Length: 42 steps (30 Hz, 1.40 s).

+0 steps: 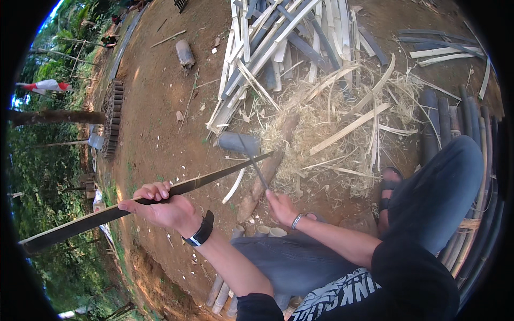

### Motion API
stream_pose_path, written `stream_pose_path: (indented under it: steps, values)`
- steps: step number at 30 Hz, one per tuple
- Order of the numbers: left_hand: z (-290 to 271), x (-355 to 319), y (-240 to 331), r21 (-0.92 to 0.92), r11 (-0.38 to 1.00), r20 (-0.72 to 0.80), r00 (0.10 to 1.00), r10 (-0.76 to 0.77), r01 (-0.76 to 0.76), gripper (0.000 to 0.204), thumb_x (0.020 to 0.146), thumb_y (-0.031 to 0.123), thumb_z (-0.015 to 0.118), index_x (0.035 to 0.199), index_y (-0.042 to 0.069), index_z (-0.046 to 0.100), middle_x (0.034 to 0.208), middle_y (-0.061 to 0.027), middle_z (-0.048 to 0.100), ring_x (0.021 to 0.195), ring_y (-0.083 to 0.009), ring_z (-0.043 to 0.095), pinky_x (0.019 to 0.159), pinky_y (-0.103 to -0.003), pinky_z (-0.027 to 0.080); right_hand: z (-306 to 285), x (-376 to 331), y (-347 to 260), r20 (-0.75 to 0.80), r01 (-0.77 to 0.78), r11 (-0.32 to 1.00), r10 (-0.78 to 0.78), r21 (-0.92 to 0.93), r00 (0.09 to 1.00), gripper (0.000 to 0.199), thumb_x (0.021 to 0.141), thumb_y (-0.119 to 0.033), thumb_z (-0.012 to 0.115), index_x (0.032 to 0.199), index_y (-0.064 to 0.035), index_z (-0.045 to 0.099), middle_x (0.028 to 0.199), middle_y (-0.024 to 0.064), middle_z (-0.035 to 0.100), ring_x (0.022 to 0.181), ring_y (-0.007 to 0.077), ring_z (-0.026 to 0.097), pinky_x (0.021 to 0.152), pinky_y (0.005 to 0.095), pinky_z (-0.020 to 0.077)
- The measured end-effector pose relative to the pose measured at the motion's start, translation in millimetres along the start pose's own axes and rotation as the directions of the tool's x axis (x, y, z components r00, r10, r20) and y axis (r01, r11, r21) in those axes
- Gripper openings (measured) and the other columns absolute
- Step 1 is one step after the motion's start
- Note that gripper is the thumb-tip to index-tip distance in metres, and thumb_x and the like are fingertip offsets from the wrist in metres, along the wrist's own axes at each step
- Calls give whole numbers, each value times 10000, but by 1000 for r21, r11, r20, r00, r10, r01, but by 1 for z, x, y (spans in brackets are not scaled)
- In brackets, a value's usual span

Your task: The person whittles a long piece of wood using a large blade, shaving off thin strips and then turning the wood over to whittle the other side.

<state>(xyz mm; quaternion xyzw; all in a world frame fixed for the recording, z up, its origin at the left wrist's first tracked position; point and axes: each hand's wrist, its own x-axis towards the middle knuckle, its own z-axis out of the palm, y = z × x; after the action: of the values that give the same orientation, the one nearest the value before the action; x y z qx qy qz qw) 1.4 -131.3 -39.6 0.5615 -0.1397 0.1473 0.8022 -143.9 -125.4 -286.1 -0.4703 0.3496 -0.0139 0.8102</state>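
Note:
My left hand (170, 209) is wrapped round a long split bamboo strip (219, 174), dark on its skin side and pale along one edge. The strip slants from the far left rim to a brown log (251, 201) lying on the ground, where its inner end sits over the wood. Closed on the handle of a long, thin-bladed knife (251, 159) is my right hand (281, 206). Its blade points up and left and crosses the strip near that end; whether the two touch I cannot tell. The fingers of the right hand hide most of the handle.
Pale shavings (321, 123) cover the ground beyond the log. Split bamboo strips (289, 37) are heaped behind them, with more strips (444, 51) at the far right. A short dark bamboo piece (235, 142) lies by the log. Bamboo poles (474, 214) line my right side.

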Motion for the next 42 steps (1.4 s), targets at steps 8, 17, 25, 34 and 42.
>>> stream_pose_path:
  steps: [8,17,25,34,42]
  values:
    - [0,5,1,-15,1000,29,999,-15,15,569,862,650,466,629,135,398,589,29,323,503,-82,306,506,-236,276,-24,26,27,-100,-151,986,143,-77,985,594,959,-516,349,559,-83,425,458,18,435,375,120,421,363,302,333]
    - [-5,9,-3,-14,1000,57,998,-16,17,568,882,639,432,620,137,402,583,28,329,477,-85,300,486,-240,268,11,1,-4,19,336,936,-336,-108,942,701,935,-532,386,505,10,499,418,88,443,408,203,456,477,409,384]
    - [-12,9,-5,-22,1000,83,997,8,-6,566,886,635,431,621,137,400,583,29,326,476,-85,294,476,-240,249,-10,37,47,-117,-10,998,3,-55,993,733,905,-575,416,507,33,511,428,102,460,421,246,489,504,412,406]
    - [-7,9,-1,-25,1000,56,998,-9,11,565,886,638,428,616,142,404,576,29,330,469,-84,304,478,-239,266,-41,58,71,-312,-182,952,100,-246,945,739,907,-577,421,488,29,479,438,132,472,429,250,497,515,428,410]
    - [-3,10,-4,-36,999,29,999,-27,28,575,885,643,424,605,142,388,560,28,322,454,-82,303,469,-232,274,-37,74,102,-360,-176,956,83,-235,929,652,911,-573,428,540,-41,497,473,76,484,391,197,477,454,376,401]
